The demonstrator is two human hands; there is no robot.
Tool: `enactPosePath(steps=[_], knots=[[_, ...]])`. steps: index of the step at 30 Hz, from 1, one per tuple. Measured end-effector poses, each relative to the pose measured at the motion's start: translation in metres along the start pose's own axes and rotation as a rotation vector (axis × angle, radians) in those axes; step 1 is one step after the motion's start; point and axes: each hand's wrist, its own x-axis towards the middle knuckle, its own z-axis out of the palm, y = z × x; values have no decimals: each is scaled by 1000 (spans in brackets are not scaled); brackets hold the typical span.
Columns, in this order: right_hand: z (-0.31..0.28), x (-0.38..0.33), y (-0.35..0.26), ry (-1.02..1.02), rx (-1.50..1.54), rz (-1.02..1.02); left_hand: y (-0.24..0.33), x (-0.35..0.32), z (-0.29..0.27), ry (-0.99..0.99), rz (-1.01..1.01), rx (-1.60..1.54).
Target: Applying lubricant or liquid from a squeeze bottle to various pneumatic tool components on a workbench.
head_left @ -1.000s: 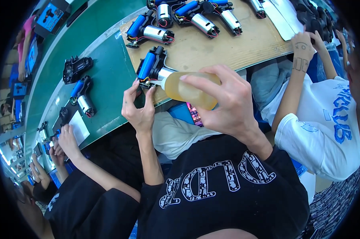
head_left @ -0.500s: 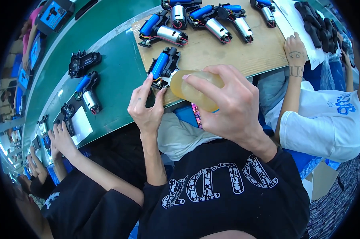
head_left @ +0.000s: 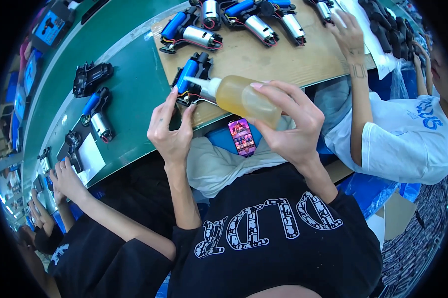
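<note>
In front of me, at the near edge of the board, lies a black tool housing half (head_left: 202,61) with a blue cylinder (head_left: 187,77) and thin coloured wires in it. The index finger and thumb of my left hand (head_left: 170,134) grip its near end from both sides. My right hand (head_left: 299,121) is closed around a clear squeeze bottle (head_left: 241,97) of yellowish liquid. The bottle is tilted nearly level, its pale nozzle (head_left: 204,83) pointing left across the housing. Bottle and nozzle hide part of the housing's right side.
Several similar assemblies with silver motors (head_left: 200,37) lie along the far side of the tan board (head_left: 249,62). Left, on the green table (head_left: 139,94), are a black shell (head_left: 92,78) and another assembly (head_left: 99,114). A lit phone (head_left: 242,136) rests below the table edge. Co-workers sit on both sides.
My right hand has drawn the bottle back and levelled it, so the nozzle now shows above the housing. My left hand keeps its grip. The right-hand co-worker's hand has reached farther over the board.
</note>
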Motion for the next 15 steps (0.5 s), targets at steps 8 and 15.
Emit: enactPosePath(steps=[8, 15], knots=[[11, -8, 24, -76, 668, 478, 8, -9, -2, -13, -3, 44], [12, -26, 32, -102, 1193, 620, 66, 0, 2, -4, 76, -337]])
